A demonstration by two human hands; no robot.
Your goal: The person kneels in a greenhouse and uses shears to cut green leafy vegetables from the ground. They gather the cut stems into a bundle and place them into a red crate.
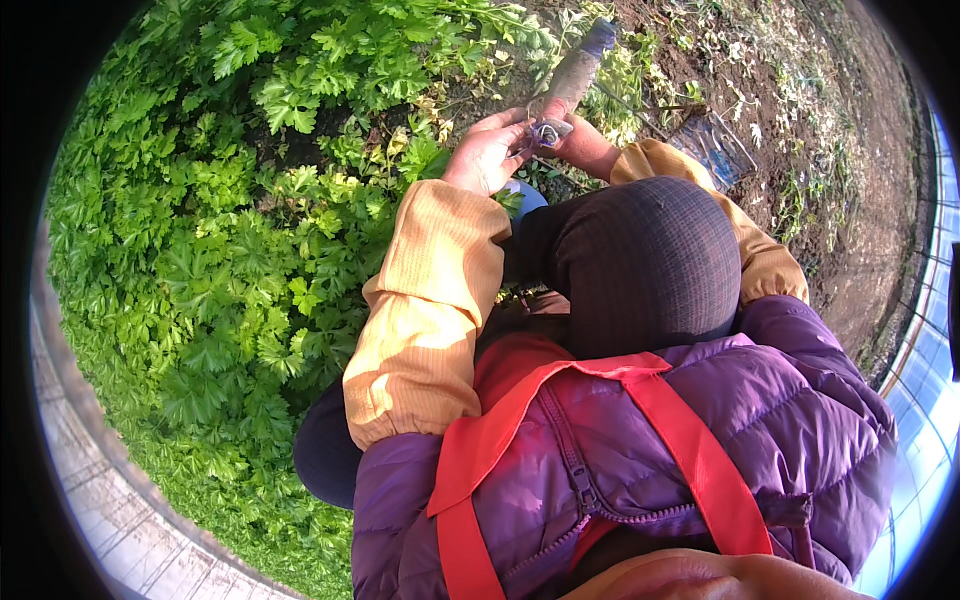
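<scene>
A long pale roll (574,79), apparently thin plastic film, has a purple far end and a spiral-wound near end. My right hand (589,146) grips it close to the near end, thumb lying along its side. The fingers of my left hand (484,152) are at the wound end, seemingly pinching its edge; the exact contact is too small to make out. Both hands are in front of my bent knee (652,255), above the edge of the leafy plants. Under my left wrist shows a pale blue smooth surface (527,199), mostly hidden.
Dense green celery-like plants (225,247) fill the left side. To the right is brown soil (840,225) strewn with cut leaves and stems. A clear plastic bag or sheet with blue print (712,150) lies there, beside a thin brown stick-like piece (679,107). Translucent sheeting (919,337) curves along the right rim.
</scene>
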